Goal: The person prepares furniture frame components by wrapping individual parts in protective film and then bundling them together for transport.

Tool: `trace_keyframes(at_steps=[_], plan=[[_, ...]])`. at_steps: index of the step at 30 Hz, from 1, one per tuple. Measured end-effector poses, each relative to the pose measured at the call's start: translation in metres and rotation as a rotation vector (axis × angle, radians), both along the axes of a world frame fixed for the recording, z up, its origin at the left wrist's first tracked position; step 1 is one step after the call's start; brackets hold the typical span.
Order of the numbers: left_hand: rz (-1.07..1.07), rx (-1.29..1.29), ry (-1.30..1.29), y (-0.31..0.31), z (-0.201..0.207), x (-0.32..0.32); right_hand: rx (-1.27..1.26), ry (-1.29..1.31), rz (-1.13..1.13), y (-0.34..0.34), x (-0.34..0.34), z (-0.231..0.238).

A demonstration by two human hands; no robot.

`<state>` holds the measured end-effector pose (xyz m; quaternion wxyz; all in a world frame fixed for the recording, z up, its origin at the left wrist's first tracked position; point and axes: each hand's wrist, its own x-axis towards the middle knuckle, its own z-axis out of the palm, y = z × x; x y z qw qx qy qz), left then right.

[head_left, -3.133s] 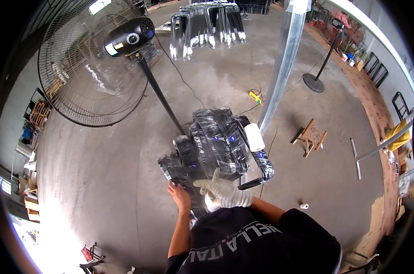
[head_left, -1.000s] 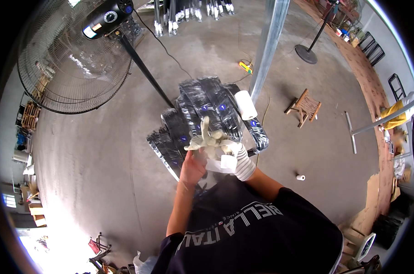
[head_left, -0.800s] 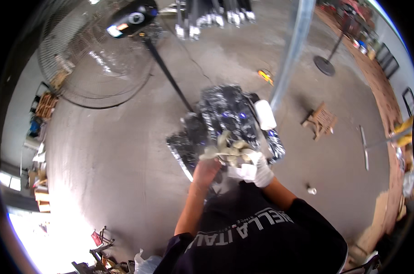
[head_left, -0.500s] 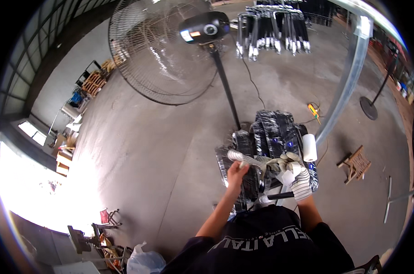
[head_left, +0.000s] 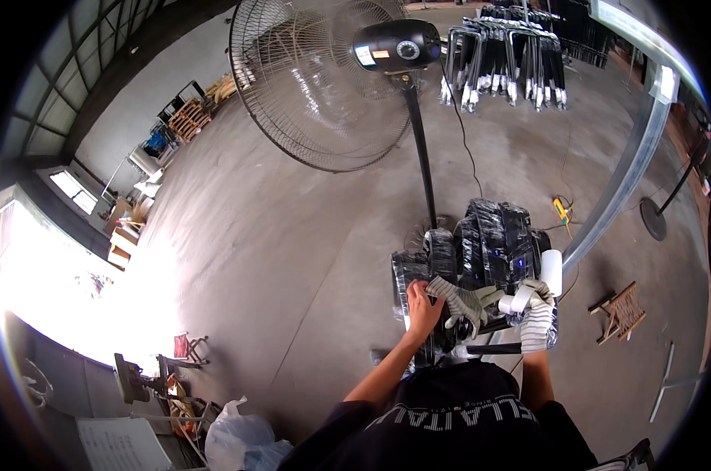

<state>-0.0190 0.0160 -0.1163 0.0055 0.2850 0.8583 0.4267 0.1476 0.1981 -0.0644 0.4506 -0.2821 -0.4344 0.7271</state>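
Left hand (head_left: 424,308) bare, fingers curled in and closed on the cuff of a loose striped glove (head_left: 464,302); the glove's limp fingers point right, toward the other hand. Right hand (head_left: 537,310) wears a matching glove, fingers bent round a small white roll (head_left: 519,301); exact finger placement under the fabric hard to tell. Loose glove sits between the hands, in front of the torso and over the near end of the wrapped bundles.

Wrapped bundles (head_left: 481,247), black under shiny clear film, stand side by side just beyond the hands. Larger white roll (head_left: 552,272) upright at their right side, just beyond the right hand. Black bar (head_left: 497,348) with a pale wrapped end runs crosswise below the hands, near the dark shirt (head_left: 457,408).

Farther out: big pedestal fan (head_left: 399,47) behind the bundles, slightly left. Metal post (head_left: 634,177) leans in on the right, yellow tool (head_left: 560,210) on the floor near it. Wooden stool (head_left: 622,312) on the floor to the right. Row of black frames (head_left: 504,63) with white-wrapped ends at the back. Plastic bag (head_left: 242,436) lower left.
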Motion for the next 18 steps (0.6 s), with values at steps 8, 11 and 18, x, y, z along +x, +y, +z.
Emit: trace_keyframes(at_steps=[8, 11, 18], plan=[[0.013, -0.131, 0.007, 0.002, -0.011, -0.012, -0.022, 0.092, 0.06, 0.0, 0.008, 0.019], [-0.037, -0.134, 0.026, 0.003, 0.0, -0.013, -0.007, 0.093, 0.061, 0.0, 0.014, 0.023], [-0.099, 0.281, 0.063, 0.012, 0.091, 0.001, 0.017, 0.1, 0.153, -0.011, 0.018, 0.029]])
